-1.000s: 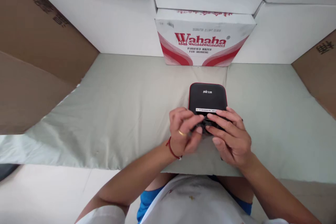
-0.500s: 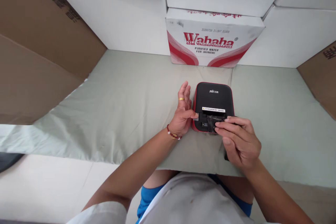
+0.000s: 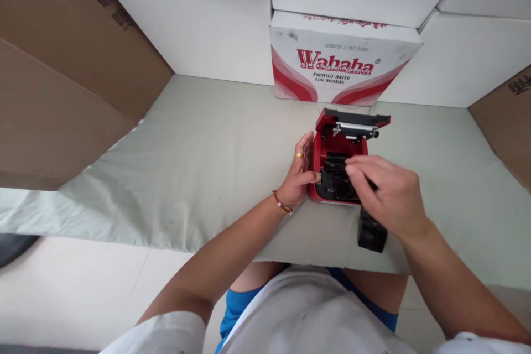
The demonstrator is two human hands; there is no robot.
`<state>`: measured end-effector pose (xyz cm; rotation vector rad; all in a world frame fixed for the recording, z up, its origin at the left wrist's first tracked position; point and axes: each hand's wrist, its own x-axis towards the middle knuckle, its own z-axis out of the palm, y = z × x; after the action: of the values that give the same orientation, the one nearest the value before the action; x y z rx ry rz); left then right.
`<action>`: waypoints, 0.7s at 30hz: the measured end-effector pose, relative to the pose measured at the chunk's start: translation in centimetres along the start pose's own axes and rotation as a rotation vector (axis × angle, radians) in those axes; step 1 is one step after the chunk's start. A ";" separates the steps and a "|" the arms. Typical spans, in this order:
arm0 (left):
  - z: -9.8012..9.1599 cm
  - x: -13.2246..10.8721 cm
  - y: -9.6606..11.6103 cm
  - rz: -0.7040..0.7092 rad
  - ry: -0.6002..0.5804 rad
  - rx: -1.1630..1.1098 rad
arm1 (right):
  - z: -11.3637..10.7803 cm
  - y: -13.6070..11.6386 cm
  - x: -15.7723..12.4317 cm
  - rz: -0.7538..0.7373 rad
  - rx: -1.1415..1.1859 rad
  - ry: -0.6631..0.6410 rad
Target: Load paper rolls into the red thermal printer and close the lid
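Observation:
A small red and black label printer [image 3: 315, 192] rests on the cloth with its lid [image 3: 354, 118] swung up, showing the red inside. My left hand [image 3: 295, 183] grips its left side, the thumb on the grey tab at the front corner and the fingers along the wall. Over the printer's opening, my right hand [image 3: 390, 193] is closed in a pinch on a glossy black strip [image 3: 341, 170] that lies across the inside. Its fingertips partly cover the strip. A black, box-like piece [image 3: 372, 233] lies below the right hand, partly hidden by it.
A white and red water carton [image 3: 344, 69] stands behind the printer, with white boxes [image 3: 199, 27] stacked around it. Brown cartons [image 3: 83, 94] flank the table at left and right. The pale green cloth [image 3: 215, 155] hangs over the table's front edge.
The printer's lid has gone from closed to raised. My right hand has moved up and is now over the opened inside. More of the black piece below it shows.

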<state>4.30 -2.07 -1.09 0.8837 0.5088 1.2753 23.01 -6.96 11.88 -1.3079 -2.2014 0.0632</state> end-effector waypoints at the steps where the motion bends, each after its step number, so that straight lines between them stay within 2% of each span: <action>1: -0.1 0.1 -0.1 0.003 -0.006 -0.008 | -0.1 0.1 1.0 0.094 -0.057 -0.088; 3: -0.1 0.1 -0.1 -0.006 -0.011 -0.023 | 0.1 0.2 3.3 0.234 -0.222 -0.329; 6: -0.1 0.1 0.1 -0.030 -0.012 -0.024 | 0.7 0.1 6.4 0.310 -0.455 -0.681; 7: -0.1 0.1 0.2 -0.030 -0.011 -0.020 | 1.0 0.0 7.1 0.313 -0.486 -0.753; 9: 0.0 0.1 0.2 -0.020 -0.006 -0.010 | 1.6 -0.1 8.0 0.317 -0.504 -0.817; 15: 0.1 0.2 0.1 -0.020 0.005 -0.021 | 2.2 0.1 7.6 0.349 -0.509 -0.750; 18: 0.1 0.2 0.0 -0.015 0.017 -0.037 | 2.1 -0.1 6.5 0.362 -0.498 -0.607; 21: 0.1 0.1 0.1 -0.018 0.011 -0.042 | 0.4 -0.7 4.4 0.288 -0.365 -0.364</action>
<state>4.32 -1.95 -0.96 0.8352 0.4960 1.2710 20.69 -3.64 13.73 -1.9435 -2.3798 0.0080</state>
